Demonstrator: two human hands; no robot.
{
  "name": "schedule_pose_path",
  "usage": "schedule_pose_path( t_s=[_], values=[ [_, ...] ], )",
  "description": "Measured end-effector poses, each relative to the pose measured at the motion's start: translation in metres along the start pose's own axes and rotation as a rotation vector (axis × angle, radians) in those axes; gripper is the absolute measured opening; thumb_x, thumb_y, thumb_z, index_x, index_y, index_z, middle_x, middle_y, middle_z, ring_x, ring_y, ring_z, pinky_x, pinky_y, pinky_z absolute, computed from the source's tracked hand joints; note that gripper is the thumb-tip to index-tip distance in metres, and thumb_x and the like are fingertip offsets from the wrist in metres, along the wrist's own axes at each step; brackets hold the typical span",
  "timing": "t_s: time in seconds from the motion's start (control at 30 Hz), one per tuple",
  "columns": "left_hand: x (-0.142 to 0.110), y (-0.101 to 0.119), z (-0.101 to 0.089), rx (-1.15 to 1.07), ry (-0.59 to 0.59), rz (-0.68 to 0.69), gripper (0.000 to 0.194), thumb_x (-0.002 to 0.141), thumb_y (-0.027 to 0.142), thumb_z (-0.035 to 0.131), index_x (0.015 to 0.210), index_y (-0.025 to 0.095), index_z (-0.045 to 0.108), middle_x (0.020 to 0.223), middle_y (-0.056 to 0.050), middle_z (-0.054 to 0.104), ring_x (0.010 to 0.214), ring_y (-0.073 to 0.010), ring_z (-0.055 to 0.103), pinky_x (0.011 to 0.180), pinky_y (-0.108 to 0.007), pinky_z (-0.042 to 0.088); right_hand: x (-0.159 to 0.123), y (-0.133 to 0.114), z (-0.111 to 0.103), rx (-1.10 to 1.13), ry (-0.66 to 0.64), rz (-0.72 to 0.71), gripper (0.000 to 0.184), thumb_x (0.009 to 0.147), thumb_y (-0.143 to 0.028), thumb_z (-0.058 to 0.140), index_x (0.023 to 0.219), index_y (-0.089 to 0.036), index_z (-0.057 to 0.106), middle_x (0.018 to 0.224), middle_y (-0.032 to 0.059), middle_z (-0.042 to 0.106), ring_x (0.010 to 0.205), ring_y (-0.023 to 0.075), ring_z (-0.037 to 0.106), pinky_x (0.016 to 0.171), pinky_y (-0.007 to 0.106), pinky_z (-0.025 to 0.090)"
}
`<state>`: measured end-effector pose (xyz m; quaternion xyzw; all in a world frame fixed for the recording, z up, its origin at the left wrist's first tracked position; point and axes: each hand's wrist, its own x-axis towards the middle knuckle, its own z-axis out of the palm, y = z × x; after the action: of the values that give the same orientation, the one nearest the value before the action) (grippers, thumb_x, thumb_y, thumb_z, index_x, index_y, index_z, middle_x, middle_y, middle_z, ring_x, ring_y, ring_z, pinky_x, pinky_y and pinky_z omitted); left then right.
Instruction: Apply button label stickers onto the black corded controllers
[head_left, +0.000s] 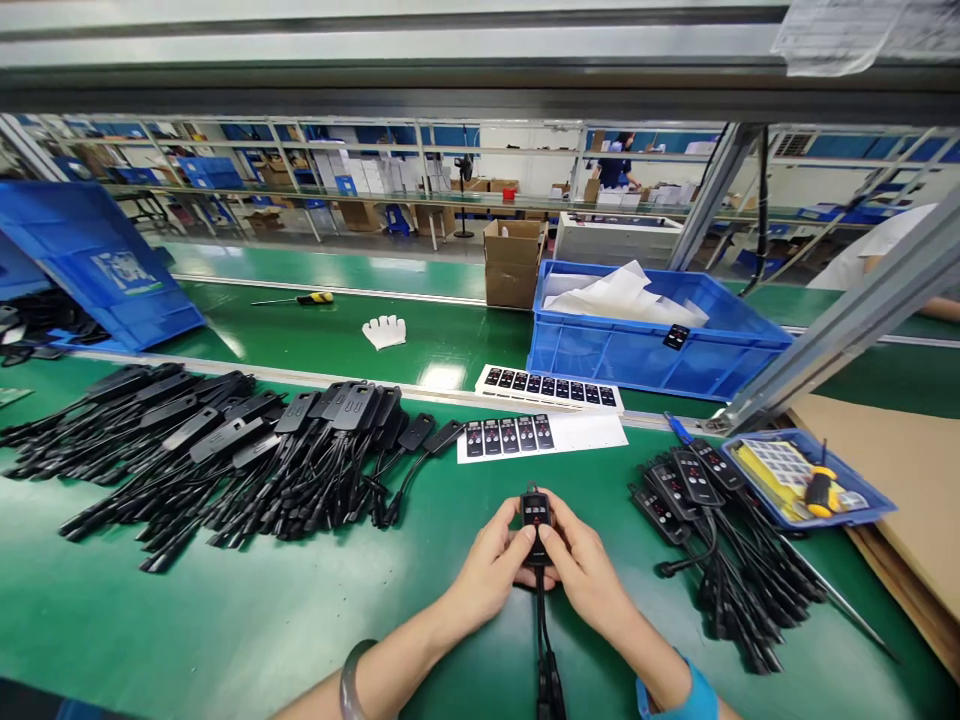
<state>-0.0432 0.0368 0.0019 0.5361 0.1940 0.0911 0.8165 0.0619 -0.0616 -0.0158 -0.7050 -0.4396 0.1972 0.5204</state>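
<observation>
Both my hands grip one small black controller (536, 512) with a red-marked label on its face, low over the green bench. My left hand (491, 572) pinches its left side and my right hand (583, 570) its right side, thumbs pressed on the face. Its black cables (547, 655) trail toward me between my wrists. A white sheet of black labels (525, 437) lies just beyond my hands, with a second label sheet (549, 387) behind it.
A large pile of unlabelled black controllers with cables (225, 450) lies left. Labelled ones (712, 520) are stacked right, beside a small blue tray (814, 480) with a screwdriver. Behind are a blue crate (645, 350), a white glove (385, 331), a cardboard box (512, 262) and a tilted blue bin (97, 260).
</observation>
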Motion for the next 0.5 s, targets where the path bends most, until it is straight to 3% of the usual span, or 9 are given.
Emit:
schedule_pose_path(
  t_s=[0.13,0.23,0.33,0.43,0.5],
  values=[
    [0.002,0.004,0.000,-0.187,0.014,0.024,0.059,0.084,0.051,0.056,0.130,0.019,0.036,0.103,-0.010,0.066,0.090,-0.0224,0.066,0.079,-0.034,0.051,-0.002,-0.010,0.004,-0.319,0.080,-0.178,0.057,0.087,-0.032,0.053,0.141,-0.021,0.038,0.119,0.0145,0.059,0.106,0.0314,0.057,0.089,0.048,0.050],
    [0.003,0.010,-0.006,-0.151,-0.028,0.054,0.068,0.087,0.058,0.046,0.139,0.017,0.028,0.108,-0.015,0.065,0.097,-0.0256,0.064,0.087,-0.041,0.048,0.001,-0.023,-0.004,-0.502,0.112,-0.291,0.057,0.087,-0.023,0.050,0.142,-0.025,0.036,0.117,0.0126,0.057,0.106,0.0296,0.057,0.088,0.042,0.052],
    [0.005,0.018,-0.021,0.252,0.076,0.232,0.059,0.086,0.052,0.051,0.135,0.020,0.040,0.120,-0.015,0.061,0.109,-0.0277,0.058,0.097,-0.042,0.042,0.009,-0.033,-0.035,-0.604,0.215,-0.254,0.048,0.089,-0.023,0.044,0.137,-0.022,0.043,0.112,0.0143,0.054,0.100,0.0288,0.058,0.086,0.040,0.051],
    [0.010,0.020,-0.039,0.730,0.247,0.432,0.049,0.084,0.039,0.057,0.130,0.023,0.050,0.132,-0.012,0.053,0.126,-0.0296,0.045,0.109,-0.044,0.028,0.020,-0.033,-0.086,-0.707,0.339,-0.170,0.042,0.086,-0.025,0.046,0.126,-0.014,0.054,0.103,0.0171,0.051,0.091,0.0328,0.058,0.082,0.048,0.049],
    [0.016,0.017,-0.049,1.017,0.319,0.463,0.048,0.085,0.033,0.054,0.131,0.020,0.048,0.139,-0.014,0.046,0.133,-0.0324,0.034,0.111,-0.051,0.023,0.026,-0.024,-0.121,-0.908,0.365,-0.065,0.038,0.083,-0.023,0.050,0.118,-0.011,0.060,0.097,0.0164,0.054,0.087,0.0320,0.059,0.079,0.046,0.049]
  ],
)
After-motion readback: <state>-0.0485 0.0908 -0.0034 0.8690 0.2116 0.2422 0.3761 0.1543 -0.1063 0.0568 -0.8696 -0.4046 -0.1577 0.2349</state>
